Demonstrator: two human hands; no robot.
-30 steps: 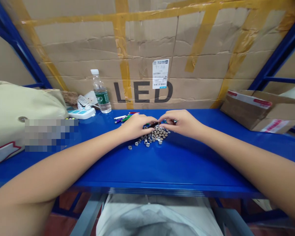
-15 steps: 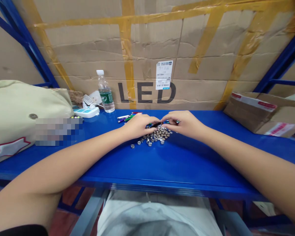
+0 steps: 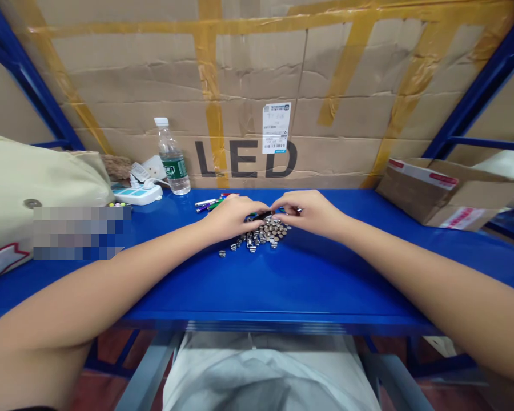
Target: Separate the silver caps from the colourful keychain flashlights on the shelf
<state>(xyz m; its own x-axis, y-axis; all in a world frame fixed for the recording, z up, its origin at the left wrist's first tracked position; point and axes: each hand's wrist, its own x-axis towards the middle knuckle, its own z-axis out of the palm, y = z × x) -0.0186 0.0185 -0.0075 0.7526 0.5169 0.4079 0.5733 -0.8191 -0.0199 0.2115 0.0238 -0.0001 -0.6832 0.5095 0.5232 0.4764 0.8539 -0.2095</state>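
My left hand (image 3: 230, 218) is closed around a slim black tube (image 3: 263, 216), held between thumb and fingers over the table. At the tube's right end, my right hand (image 3: 310, 210) has its thumb and fingers pinched together. Whatever lies between those right fingertips is too small to make out. Right below both hands spreads a pile of small silver discs (image 3: 270, 230) resembling button cells, some lying in short stacks. Behind my left hand are several slim coloured tubes (image 3: 208, 204), in silver, purple, green and red, partly covered by the hand.
A water bottle (image 3: 173, 165) stands at the back beside a white power strip (image 3: 139, 194). On the left lies a cream bag (image 3: 47, 177); on the right, an open cardboard box (image 3: 428, 191). A large taped carton (image 3: 248, 74) walls off the back of the blue table (image 3: 257, 285).
The whole view has shifted slightly, moving the scene left in the picture. Both hands keep nearly the same pose around the black tube, above the discs.
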